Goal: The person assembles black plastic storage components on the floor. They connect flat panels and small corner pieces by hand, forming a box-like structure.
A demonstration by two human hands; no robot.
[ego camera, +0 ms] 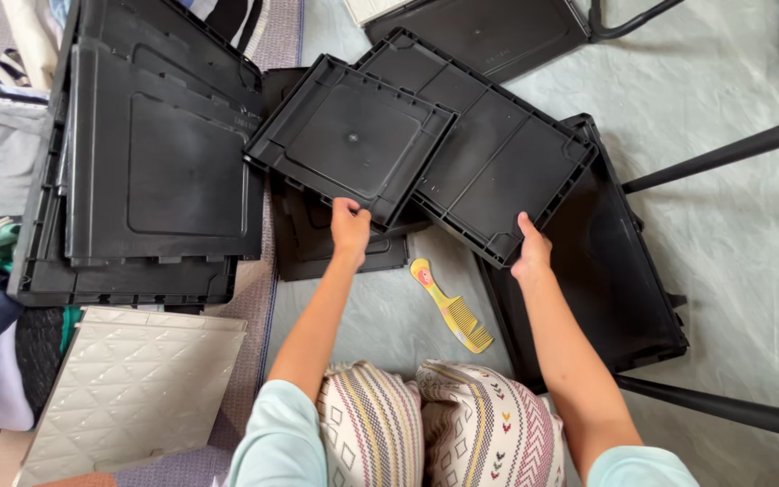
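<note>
My left hand [350, 229] grips the near edge of a small square black plastic panel [350, 137] that is tilted over the pile. My right hand [531, 250] grips the near corner of a larger ribbed black panel [498, 153] lying beside and partly under the small one. Both panels rest over other black panels on the floor. My knees in patterned trousers [444, 424] are at the bottom of the view.
A stack of black panels [160, 162] lies at left, another large black panel [615, 271] at right. A yellow comb [453, 311] lies on the grey floor sheet. A beige quilted panel [132, 388] sits bottom left. Black metal legs [723, 153] cross at right. Clothes pile along the left edge.
</note>
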